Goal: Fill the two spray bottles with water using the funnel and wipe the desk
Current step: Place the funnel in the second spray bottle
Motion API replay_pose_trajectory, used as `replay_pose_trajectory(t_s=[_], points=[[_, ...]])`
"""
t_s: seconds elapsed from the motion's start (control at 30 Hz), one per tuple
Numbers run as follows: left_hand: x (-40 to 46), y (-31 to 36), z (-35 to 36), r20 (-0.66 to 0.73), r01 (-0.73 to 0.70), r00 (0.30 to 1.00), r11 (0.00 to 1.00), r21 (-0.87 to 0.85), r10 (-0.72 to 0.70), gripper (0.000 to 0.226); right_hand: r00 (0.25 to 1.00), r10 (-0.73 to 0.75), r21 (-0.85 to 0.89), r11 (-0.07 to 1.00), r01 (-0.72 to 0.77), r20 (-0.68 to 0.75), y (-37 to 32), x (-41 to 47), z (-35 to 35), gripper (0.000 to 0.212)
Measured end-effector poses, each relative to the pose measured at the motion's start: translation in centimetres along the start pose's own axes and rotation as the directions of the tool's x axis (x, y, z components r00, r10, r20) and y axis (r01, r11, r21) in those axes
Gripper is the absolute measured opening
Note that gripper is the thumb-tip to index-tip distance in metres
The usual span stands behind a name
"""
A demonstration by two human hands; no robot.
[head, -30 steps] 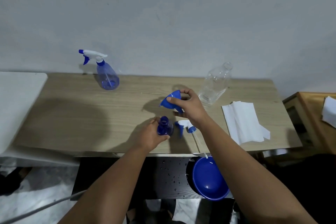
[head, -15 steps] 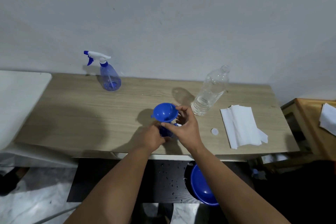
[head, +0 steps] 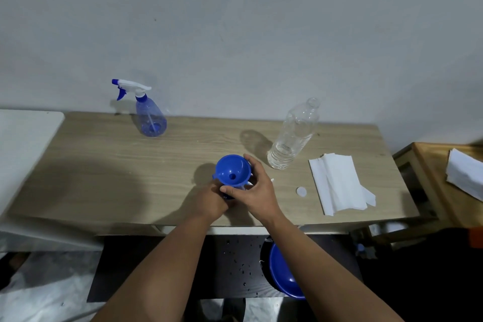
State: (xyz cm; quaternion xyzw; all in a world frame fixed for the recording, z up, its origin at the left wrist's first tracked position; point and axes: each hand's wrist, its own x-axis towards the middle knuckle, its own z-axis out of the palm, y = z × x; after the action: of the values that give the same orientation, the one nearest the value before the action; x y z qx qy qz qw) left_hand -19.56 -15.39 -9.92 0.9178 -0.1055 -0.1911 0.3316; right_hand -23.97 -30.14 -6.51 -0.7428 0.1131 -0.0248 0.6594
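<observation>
A wooden desk (head: 109,172) carries folded paper towels (head: 337,183), a clear water bottle (head: 292,138) and a capped spray bottle (head: 150,115) near the wall. Near its front edge, the left hand (head: 209,200) grips a blue bottle, mostly hidden. The right hand (head: 257,191) holds the blue funnel (head: 232,170) upright above it. A small white cap (head: 301,191) lies beside the towels.

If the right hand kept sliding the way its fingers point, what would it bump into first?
The right hand points up-left at the blue funnel it already holds, so probably the funnel; past it only bare desk shows, though depth is unclear.
</observation>
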Motion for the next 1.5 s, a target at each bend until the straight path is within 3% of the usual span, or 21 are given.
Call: replay_pose_trajectory(t_s=[0.1,0.27,0.33,0.47,0.6,0.73,0.93,1.3,1.5], points=[[0.1,0.1,-0.5,0.008,-0.007,1.000,1.000,0.012,0.007,0.036,1.000,0.012,-0.012,1.000,-0.012,-0.013,-0.1,-0.4,-0.5,0.115],[0.3,-0.1,-0.9,0.033,-0.026,0.999,0.996,0.085,0.024,0.072,0.963,0.013,-0.013,1.000,-0.017,-0.268,0.2,-1.3,-3.1,0.072],[-0.2,-0.2,-1.3,0.028,-0.032,0.999,0.996,0.086,0.029,0.080,0.928,0.020,-0.040,0.998,-0.038,-0.371,0.4,-1.3,-4.9,0.067],[-1.2,-0.6,-2.2,0.020,0.007,1.000,1.000,0.029,-0.007,0.097,0.887,0.039,-0.093,0.991,-0.092,-0.460,-0.4,0.4,-8.3,0.090],[-2.0,-1.1,-3.1,-0.002,-0.009,1.000,1.000,-0.001,0.009,0.125,0.909,0.010,-0.134,0.988,-0.072,-0.416,-3.4,4.6,-10.0,0.123],[-2.4,-0.6,-4.1,-0.039,-0.019,0.999,1.000,0.006,0.019,0.137,0.914,-0.018,-0.138,0.990,-0.042,-0.405,-4.7,7.9,-9.9,0.125],[-3.0,0.2,-4.9,-0.074,0.011,0.997,1.000,-0.021,-0.012,0.137,0.884,-0.037,-0.099,0.995,-0.011,-0.467,-3.4,8.3,-9.2,0.077],[-4.4,1.3,-5.7,-0.080,0.001,0.997,0.999,-0.049,-0.004,0.135,0.812,-0.177,-0.024,0.980,0.197,-0.556,-6.5,4.7,-9.2,0.054],[-5.1,2.3,-6.0,-0.102,-0.049,0.994,0.993,-0.105,0.038,0.132,0.846,-0.299,-0.038,0.948,0.315,-0.442,-9.9,3.5,-10.4,0.045]])
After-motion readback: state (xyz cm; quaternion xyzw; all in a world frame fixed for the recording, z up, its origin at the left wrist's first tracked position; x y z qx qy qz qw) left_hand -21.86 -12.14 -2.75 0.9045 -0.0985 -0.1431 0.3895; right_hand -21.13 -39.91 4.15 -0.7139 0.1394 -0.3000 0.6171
